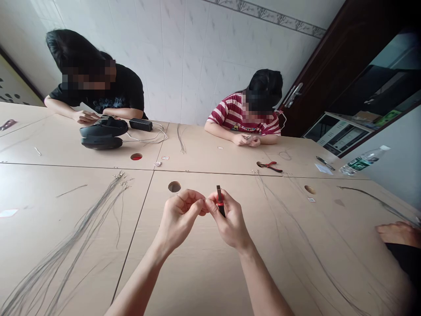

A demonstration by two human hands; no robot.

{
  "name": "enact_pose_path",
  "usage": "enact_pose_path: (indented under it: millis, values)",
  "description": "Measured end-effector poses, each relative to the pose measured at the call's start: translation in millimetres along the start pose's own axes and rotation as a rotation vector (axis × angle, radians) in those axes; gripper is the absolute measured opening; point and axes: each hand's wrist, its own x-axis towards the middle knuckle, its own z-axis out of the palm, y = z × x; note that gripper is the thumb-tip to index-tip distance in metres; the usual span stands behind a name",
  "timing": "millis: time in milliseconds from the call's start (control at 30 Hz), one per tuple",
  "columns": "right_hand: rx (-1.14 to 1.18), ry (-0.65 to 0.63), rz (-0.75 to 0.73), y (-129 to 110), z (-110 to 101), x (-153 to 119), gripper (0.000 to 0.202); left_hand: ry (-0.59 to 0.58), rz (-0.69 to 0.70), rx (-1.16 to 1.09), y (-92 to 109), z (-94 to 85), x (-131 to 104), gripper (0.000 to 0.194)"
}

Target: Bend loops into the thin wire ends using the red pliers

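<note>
My left hand (180, 215) is closed in a pinch above the table, and its fingertips meet those of my right hand (230, 219). Whatever sits between the fingertips is too small to make out. Tucked in my right hand is a pair of pliers (219, 201) with red and black handles, its metal jaws pointing up and away from me. My right thumb and forefinger also come together at the meeting point. To the left lies a bundle of thin grey wires (87, 215) with small metal ends. More thin wires (304, 237) stretch across the table on the right.
Across the table (197, 281) sit two people, one in black (128, 87), one in a striped shirt (226, 109). Red-handled pliers (271, 167), a black headset (101, 134), a power strip (140, 124) and a bottle (363, 162) lie around. Another person's hand (399, 233) is at right.
</note>
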Motion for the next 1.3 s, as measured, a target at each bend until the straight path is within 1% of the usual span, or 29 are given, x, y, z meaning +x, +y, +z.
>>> enact_pose_path:
  millis: [333, 667, 867, 1200, 1300]
  values:
    - [0.029, -0.004, -0.007, -0.2, 1.0, -1.4, 0.018, -0.008, 0.021, -0.016, -4.4, -2.7, -0.7, 0.012]
    - [0.024, 0.007, -0.005, -0.4, 1.4, 0.9, 0.018, -0.011, 0.009, -0.016, -0.3, -1.5, 0.3, 0.013]
    - [0.006, -0.002, 0.006, -2.1, -0.6, 0.9, 0.016, -0.020, 0.014, -0.007, -0.7, -4.3, -0.6, 0.011]
    - [-0.078, 0.020, 0.002, -2.1, -3.0, 1.1, 0.016, -0.113, -0.037, 0.042, -1.3, -4.5, 0.6, 0.012]
    - [-0.085, 0.017, -0.013, -2.6, -3.4, 1.2, 0.018, -0.158, -0.042, 0.047, -0.5, -4.7, -0.1, 0.012]
